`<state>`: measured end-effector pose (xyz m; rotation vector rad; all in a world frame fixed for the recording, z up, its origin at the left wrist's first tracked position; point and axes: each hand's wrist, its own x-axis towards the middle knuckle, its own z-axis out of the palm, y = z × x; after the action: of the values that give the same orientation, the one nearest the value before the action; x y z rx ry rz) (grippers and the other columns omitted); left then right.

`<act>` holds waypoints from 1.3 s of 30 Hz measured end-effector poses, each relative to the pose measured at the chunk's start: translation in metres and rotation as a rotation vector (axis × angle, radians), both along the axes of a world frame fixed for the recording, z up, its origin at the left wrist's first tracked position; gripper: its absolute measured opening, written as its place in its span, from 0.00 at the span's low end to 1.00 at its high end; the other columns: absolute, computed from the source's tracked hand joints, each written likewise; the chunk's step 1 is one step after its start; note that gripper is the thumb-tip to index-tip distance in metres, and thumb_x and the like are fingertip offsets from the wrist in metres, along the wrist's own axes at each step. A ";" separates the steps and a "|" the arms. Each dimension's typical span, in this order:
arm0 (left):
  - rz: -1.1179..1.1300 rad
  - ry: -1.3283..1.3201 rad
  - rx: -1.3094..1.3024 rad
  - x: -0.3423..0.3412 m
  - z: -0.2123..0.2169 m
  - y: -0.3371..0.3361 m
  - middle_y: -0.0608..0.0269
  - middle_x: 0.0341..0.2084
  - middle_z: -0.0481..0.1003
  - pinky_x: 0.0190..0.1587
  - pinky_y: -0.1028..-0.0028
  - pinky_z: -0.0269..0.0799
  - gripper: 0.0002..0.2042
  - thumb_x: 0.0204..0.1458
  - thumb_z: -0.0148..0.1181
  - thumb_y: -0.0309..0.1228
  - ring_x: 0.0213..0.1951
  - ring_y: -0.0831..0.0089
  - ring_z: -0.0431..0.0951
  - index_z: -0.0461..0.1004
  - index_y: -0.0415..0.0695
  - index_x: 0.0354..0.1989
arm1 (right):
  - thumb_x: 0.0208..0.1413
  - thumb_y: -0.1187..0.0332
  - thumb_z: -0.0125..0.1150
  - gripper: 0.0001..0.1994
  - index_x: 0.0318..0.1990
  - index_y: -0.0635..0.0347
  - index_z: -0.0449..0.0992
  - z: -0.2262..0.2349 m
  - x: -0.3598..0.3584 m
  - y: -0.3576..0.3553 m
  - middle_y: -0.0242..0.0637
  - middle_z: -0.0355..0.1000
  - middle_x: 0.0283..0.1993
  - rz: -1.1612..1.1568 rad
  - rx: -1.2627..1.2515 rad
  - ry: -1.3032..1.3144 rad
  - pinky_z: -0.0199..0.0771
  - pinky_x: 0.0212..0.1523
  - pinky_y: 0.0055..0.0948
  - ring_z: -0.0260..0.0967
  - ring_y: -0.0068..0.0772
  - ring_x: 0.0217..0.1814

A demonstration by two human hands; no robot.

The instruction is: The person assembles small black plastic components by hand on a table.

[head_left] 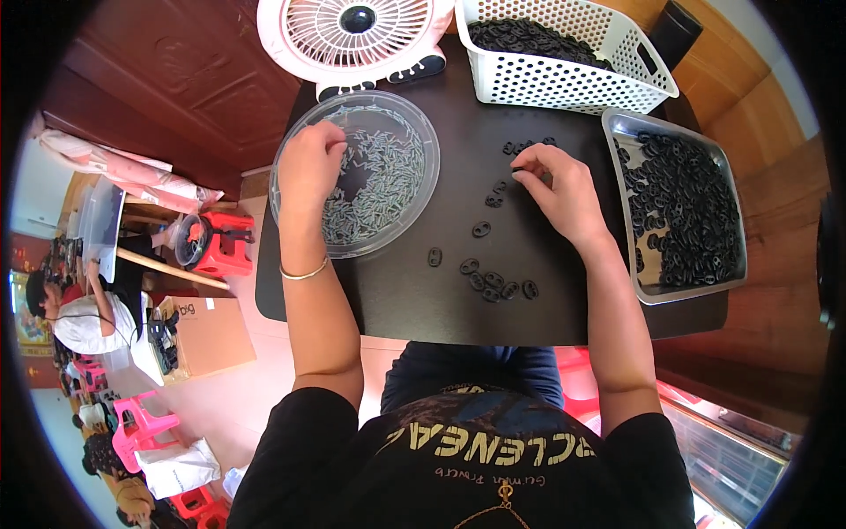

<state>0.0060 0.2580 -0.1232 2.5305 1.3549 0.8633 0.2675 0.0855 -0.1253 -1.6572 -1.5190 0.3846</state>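
My left hand (308, 167) is over a round clear plastic tub (429, 145) of small greenish-grey metal pins (374, 189). Its fingers are curled together, and what they hold, if anything, cannot be made out. Thumb and fingertips of my right hand (564, 189) pinch a small black oval piece (517, 170) above the dark tabletop, right of the tub. Close beyond that hand lies a small row of similar black pieces (526, 146). Nearer me, more black two-holed oval pieces (492, 282) lie loosely grouped on the table (397, 304).
At the right, a metal tray (738, 264) holds many black oval pieces. A white perforated basket (564, 84) of black pieces stands at the back, beside a pink fan (357, 40). Left of the table are a cardboard box (216, 339), red stools (220, 247) and other people.
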 end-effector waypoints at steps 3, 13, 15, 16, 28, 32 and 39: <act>-0.007 0.080 -0.145 -0.007 -0.002 0.003 0.56 0.23 0.74 0.31 0.67 0.69 0.04 0.38 0.58 0.24 0.29 0.61 0.75 0.74 0.41 0.25 | 0.44 0.75 0.59 0.06 0.31 0.60 0.71 -0.002 -0.002 0.000 0.37 0.69 0.26 -0.017 -0.010 0.010 0.69 0.31 0.27 0.69 0.32 0.27; -0.084 0.230 -0.117 -0.002 -0.002 -0.003 0.59 0.19 0.73 0.29 0.71 0.69 0.07 0.34 0.59 0.21 0.25 0.66 0.75 0.74 0.41 0.25 | 0.44 0.75 0.59 0.06 0.31 0.61 0.71 -0.004 -0.002 0.002 0.37 0.70 0.26 -0.016 0.001 -0.015 0.69 0.30 0.27 0.69 0.32 0.26; -0.087 0.239 -0.088 -0.003 -0.007 0.001 0.58 0.20 0.74 0.29 0.71 0.69 0.06 0.33 0.59 0.22 0.25 0.65 0.75 0.74 0.41 0.23 | 0.44 0.75 0.59 0.06 0.31 0.61 0.71 -0.004 -0.002 0.002 0.37 0.70 0.26 -0.016 0.007 -0.011 0.69 0.30 0.26 0.69 0.32 0.26; -0.086 0.238 -0.088 -0.004 -0.009 0.001 0.58 0.20 0.74 0.29 0.71 0.69 0.06 0.33 0.59 0.22 0.25 0.65 0.75 0.74 0.41 0.23 | 0.44 0.75 0.59 0.06 0.31 0.60 0.71 -0.005 -0.003 0.002 0.37 0.70 0.26 -0.008 0.020 0.018 0.69 0.29 0.26 0.69 0.31 0.26; 0.015 0.349 -0.149 0.005 0.000 -0.010 0.57 0.17 0.73 0.27 0.68 0.69 0.06 0.29 0.61 0.25 0.23 0.62 0.74 0.72 0.42 0.19 | 0.45 0.78 0.57 0.08 0.35 0.60 0.74 -0.006 -0.003 0.002 0.31 0.70 0.28 -0.014 0.082 0.175 0.67 0.28 0.19 0.65 0.18 0.25; -0.014 0.311 -0.198 0.006 0.005 -0.010 0.56 0.18 0.73 0.28 0.68 0.69 0.06 0.29 0.61 0.26 0.24 0.61 0.74 0.72 0.42 0.19 | 0.46 0.78 0.56 0.07 0.35 0.61 0.74 -0.005 -0.004 0.003 0.30 0.71 0.29 -0.020 0.079 0.216 0.67 0.29 0.18 0.67 0.17 0.27; -0.229 -0.367 -0.431 0.007 0.008 -0.002 0.65 0.19 0.73 0.28 0.81 0.67 0.04 0.38 0.60 0.21 0.25 0.81 0.72 0.72 0.39 0.23 | 0.47 0.78 0.56 0.06 0.35 0.62 0.74 -0.003 -0.004 0.003 0.31 0.72 0.31 -0.015 0.056 0.292 0.68 0.31 0.18 0.68 0.16 0.30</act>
<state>0.0130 0.2558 -0.1152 2.0274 0.9866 0.8302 0.2637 0.0883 -0.1286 -1.4952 -1.2884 0.5458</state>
